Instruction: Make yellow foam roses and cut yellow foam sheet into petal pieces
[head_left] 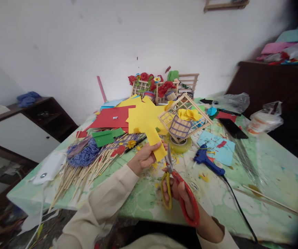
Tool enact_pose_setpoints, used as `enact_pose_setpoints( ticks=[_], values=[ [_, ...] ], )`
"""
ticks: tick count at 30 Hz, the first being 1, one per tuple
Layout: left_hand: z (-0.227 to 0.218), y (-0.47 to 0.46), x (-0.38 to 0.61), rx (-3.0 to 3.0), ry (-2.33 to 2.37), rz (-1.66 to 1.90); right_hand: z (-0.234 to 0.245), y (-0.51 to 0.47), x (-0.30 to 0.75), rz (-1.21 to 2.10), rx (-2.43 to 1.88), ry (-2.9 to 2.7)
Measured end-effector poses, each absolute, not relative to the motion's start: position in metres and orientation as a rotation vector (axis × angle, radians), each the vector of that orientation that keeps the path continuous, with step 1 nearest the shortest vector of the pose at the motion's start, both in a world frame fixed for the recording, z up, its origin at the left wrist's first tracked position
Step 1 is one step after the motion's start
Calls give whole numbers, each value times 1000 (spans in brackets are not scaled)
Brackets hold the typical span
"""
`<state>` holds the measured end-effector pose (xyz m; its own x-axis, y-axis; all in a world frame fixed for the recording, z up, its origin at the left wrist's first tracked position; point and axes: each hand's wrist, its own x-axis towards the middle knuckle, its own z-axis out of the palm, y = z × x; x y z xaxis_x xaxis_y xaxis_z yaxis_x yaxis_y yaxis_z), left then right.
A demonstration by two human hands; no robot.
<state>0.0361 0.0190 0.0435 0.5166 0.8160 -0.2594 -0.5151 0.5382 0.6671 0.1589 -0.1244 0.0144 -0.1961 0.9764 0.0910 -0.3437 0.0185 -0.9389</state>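
Scissors sit in the right hand, its fingers threaded through and curled around the red and yellow handles. The blades point away from the body, seemingly parted a little, beside the near right edge of the yellow paper. That paper is held above the desk, near the middle of the scene, with a narrow end toward the person; the left hand pinches this end, thumb on top and the other fingers closed beneath. Whether the narrow end and the wide jagged part farther off are one piece, I cannot tell for sure.

For a clean cut, I would feed the edge well in toward the pivot and turn the paper with the left hand rather than twist the right wrist. The left fingers are near the blade tips, so each snip should be aimed past them. Thin sheet would probably fold if the blades lean, so keep them square to it. Just beyond, on the right, the tape roll and the stick frame crowd the tips; working a little nearer would give room. Yellow scraps litter the space under the hands, where a small offcut could easily get lost
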Motion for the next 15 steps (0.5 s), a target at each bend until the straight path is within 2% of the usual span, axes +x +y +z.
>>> enact_pose_setpoints(
  ticks=[15],
  values=[
    [37,22,34,598,590,803,14,-127,157,1506,-786,-1057]
  ],
)
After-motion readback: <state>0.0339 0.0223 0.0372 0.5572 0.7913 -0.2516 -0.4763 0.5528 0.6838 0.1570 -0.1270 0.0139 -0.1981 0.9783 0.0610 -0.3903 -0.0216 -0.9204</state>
